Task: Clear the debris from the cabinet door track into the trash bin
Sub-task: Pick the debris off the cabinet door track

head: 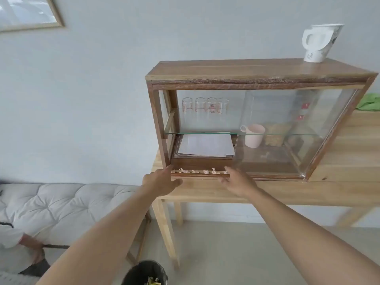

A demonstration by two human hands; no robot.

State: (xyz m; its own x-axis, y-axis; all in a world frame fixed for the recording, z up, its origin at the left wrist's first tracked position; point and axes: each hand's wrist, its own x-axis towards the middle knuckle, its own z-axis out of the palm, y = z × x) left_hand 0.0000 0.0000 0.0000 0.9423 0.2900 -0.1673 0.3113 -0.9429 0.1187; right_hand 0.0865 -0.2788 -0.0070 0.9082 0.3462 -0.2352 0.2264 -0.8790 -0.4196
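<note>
A wooden cabinet with sliding glass doors stands on a light wooden table. Its left half is open, and several small crumpled paper scraps lie in the door track along the bottom front. My left hand is open at the track's left end, fingers spread, just below the scraps. My right hand is open at the right end of the scraps, fingertips near the last piece. A black trash bin stands on the floor below, partly cut off by the frame edge.
Inside the cabinet are several glasses, a pink mug and a stack of paper. A white kettle sits on top. A grey cushioned bench is at left, with another person's hand at its lower edge.
</note>
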